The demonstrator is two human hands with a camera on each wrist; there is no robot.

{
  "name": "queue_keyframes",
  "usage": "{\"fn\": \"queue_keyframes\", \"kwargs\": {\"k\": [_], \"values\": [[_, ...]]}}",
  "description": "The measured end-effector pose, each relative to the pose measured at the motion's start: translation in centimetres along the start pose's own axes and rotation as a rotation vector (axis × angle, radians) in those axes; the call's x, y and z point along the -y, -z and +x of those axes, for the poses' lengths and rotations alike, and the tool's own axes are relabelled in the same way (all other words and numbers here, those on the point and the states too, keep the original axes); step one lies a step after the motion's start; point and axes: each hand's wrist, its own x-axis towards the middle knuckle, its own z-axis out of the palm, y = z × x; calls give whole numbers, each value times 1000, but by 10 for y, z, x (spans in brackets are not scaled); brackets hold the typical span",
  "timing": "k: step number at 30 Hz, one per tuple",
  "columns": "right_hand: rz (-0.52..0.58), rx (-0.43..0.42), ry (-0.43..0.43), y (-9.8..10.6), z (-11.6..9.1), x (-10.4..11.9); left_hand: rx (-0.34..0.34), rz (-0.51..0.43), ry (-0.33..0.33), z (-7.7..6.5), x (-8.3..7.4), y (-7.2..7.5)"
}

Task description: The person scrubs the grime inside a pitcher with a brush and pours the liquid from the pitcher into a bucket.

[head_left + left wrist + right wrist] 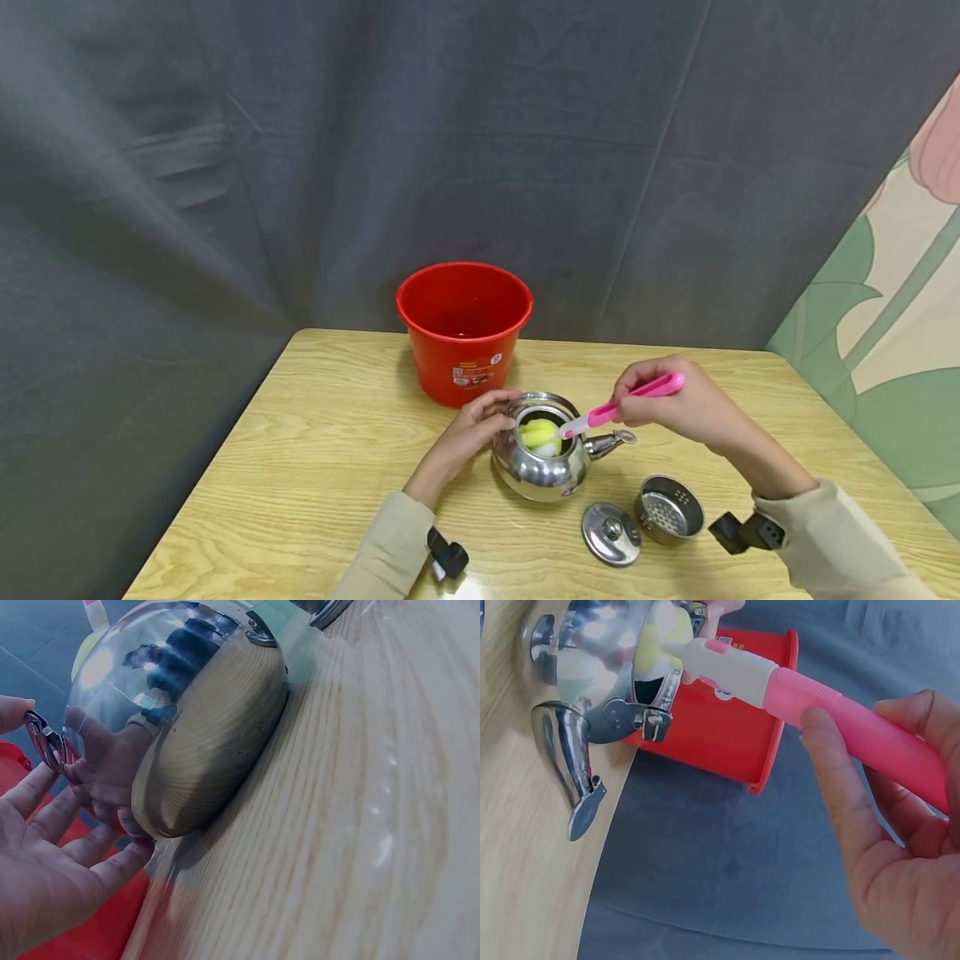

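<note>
Around pink handle, curled right hand

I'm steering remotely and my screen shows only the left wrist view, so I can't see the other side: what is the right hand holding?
Observer: The right hand is gripping a pink handle.
Operator: Thanks. What is at the other end of it?
Observer: A yellow sponge, sitting in the round opening of the kettle.
Operator: And where's the lid?
Observer: It lies knob up, beside a metal cup with holes.
</note>
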Motion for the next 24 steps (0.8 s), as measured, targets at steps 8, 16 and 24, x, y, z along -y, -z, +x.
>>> {"fn": "queue_keyframes", "kwargs": {"k": [8,16,24], "values": [[95,47,-40,7,6,-4,-4,9,5,0,0,0],[64,59,-78,11,12,3,-7,6,13,0,-1,0],[2,50,-108,10,15,14,-15,1,16,1,-1,-1]]}}
